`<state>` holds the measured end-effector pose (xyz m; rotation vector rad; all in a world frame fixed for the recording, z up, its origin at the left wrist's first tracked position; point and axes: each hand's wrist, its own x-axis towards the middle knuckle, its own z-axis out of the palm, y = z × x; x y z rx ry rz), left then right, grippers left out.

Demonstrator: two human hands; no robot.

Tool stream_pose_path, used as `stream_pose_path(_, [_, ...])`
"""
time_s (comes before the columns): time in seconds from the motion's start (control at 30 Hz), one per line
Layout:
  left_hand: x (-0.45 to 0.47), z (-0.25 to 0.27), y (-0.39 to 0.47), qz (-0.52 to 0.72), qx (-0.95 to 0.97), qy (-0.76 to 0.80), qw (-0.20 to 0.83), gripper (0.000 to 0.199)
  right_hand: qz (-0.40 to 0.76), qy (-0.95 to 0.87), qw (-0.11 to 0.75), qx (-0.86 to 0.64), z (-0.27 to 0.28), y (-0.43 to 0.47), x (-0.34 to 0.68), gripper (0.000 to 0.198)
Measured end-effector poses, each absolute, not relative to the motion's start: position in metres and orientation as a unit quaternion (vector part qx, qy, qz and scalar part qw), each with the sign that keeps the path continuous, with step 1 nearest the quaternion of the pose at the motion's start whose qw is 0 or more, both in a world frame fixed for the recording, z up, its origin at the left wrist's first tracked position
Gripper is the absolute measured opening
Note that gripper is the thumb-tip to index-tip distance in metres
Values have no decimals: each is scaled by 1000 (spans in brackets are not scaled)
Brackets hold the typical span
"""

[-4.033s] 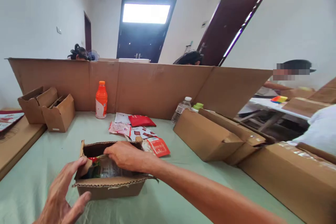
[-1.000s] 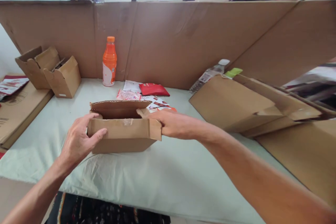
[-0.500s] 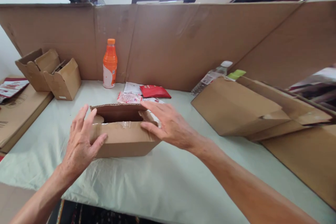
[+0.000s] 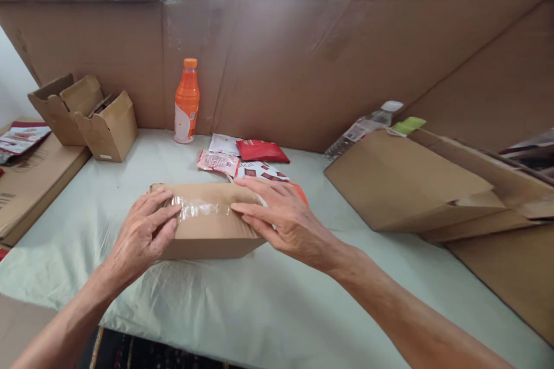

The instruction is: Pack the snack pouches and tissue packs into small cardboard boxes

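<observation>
A small cardboard box (image 4: 208,248) sits near the front of the cloth-covered surface, its top flaps folded shut. Crinkled clear tape (image 4: 199,209) runs along the seam on top. My left hand (image 4: 145,228) rests at the left end of the lid, fingers stretched over the edge of the tape. On the right end lies my right hand (image 4: 279,216), its fingers spread flat on the flap and fingertips at the tape's right end. Neither hand grips anything. Behind the box are a white packet with brown squares (image 4: 262,170), a pink-and-clear packet (image 4: 219,161) and a red packet (image 4: 262,150).
An orange bottle (image 4: 187,101) stands by the tall cardboard wall (image 4: 277,69). Small open boxes (image 4: 108,130) are at left beside a flat carton (image 4: 43,184). Larger open boxes (image 4: 407,184) and a tilted clear bottle (image 4: 367,124) take up the right side.
The box's open top has been folded down and now lies closed with its tape on top. Both hands have come down onto the lid.
</observation>
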<state>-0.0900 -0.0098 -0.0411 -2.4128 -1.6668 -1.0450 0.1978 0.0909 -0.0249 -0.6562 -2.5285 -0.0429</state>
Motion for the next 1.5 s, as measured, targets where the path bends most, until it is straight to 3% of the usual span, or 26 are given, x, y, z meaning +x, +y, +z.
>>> stream_pose_path(0.3, [-88, -52, -8, -352, -767, -535, 46, 37, 144, -956, 122, -225, -26, 115, 189, 31])
stream_pose_path(0.43, [-91, -52, -9, -366, -765, -530, 22, 34, 139, -961, 97, -218, -28, 103, 196, 73])
stream_pose_path(0.5, [-95, -50, -8, -367, -766, -527, 2, 33, 122, -968, 83, -204, -27, 95, 199, 80])
stream_pose_path(0.77, [-112, -47, -1, -366, -777, -512, -8, 31, 117, -967, 30, -223, -4, 87, 183, 76])
stream_pose_path(1.07, [-103, -44, -11, -328, -820, -467, 48, 34, 117, -962, 70, -237, 4, 58, 207, 71])
stream_pose_path(1.27, [-63, -41, -22, -313, -835, -446, 76, 46, 149, -917, 65, -364, 2, 10, 290, 75])
stream_pose_path(1.5, [-54, -86, 1, -289, -837, -464, -26, 40, 63, -734, 104, -668, -36, -29, 465, 65])
